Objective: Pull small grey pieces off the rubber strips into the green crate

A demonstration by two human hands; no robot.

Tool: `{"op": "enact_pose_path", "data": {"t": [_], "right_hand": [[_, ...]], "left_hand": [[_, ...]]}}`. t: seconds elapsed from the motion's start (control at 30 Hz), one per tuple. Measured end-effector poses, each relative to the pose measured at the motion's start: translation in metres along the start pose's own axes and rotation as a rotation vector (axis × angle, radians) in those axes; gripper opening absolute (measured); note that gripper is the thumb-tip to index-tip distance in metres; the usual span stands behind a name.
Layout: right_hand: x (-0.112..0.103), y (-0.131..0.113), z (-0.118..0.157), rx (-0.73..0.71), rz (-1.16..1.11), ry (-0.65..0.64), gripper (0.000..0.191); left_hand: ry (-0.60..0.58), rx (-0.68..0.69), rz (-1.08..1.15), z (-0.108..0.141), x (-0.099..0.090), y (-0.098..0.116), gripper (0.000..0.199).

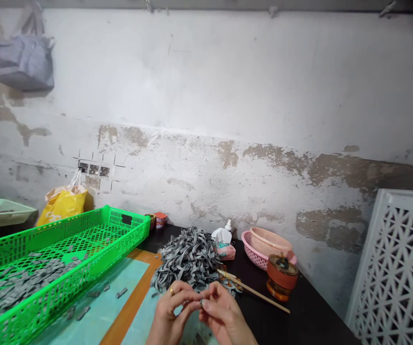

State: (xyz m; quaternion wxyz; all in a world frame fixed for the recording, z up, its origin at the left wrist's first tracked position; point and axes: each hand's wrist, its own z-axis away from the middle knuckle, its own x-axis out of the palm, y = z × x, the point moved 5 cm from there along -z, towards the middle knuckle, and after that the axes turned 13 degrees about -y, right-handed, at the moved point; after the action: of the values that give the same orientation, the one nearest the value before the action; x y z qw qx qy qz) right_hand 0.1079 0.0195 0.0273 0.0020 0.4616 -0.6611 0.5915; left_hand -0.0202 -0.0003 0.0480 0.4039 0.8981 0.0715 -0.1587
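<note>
My left hand [175, 306], with a ring on one finger, is pinched closed, its fingertips meeting those of my right hand [224, 311]. Between the fingertips shows a bit of a small grey strip [202, 302], mostly hidden by the fingers. Just beyond both hands rises a heap of loose grey strips [192, 256]. Short folded grey pieces [121, 293] lie scattered on the pale green table covering [134, 273] to the left. Many similar pieces rest in a long green plastic crate [94, 268].
To the right are a wooden stick [264, 299], a lidded amber jar [281, 278] and pink baskets [254, 254]. A tissue pack [225, 250] and a white bottle [228, 225] stand behind the heap. A yellow bag [62, 203] sits by the wall, behind the crate.
</note>
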Motion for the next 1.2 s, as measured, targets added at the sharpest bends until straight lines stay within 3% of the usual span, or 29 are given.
{"op": "enact_pose_path", "data": {"t": [0.13,0.3,0.57,1.0,1.2], "right_hand": [[0.002,-0.001,0.0,0.003,-0.005,0.003,0.041],[0.002,0.001,-0.001,-0.001,0.0,0.01,0.037],[0.003,0.0,-0.001,-0.074,0.059,0.017,0.034],[-0.005,0.003,0.002,0.06,0.06,-0.044,0.044],[0.003,0.002,0.0,-0.002,0.036,-0.025,0.043]], "left_hand": [[-0.027,-0.112,0.221,-0.004,0.005,-0.007,0.017],[-0.06,-0.159,0.373,-0.005,0.008,-0.013,0.019],[-0.074,-0.205,0.392,-0.005,0.009,-0.008,0.016],[-0.118,-0.171,0.408,-0.003,0.008,-0.013,0.024],[-0.105,-0.166,0.472,-0.003,0.01,-0.011,0.02]]}}
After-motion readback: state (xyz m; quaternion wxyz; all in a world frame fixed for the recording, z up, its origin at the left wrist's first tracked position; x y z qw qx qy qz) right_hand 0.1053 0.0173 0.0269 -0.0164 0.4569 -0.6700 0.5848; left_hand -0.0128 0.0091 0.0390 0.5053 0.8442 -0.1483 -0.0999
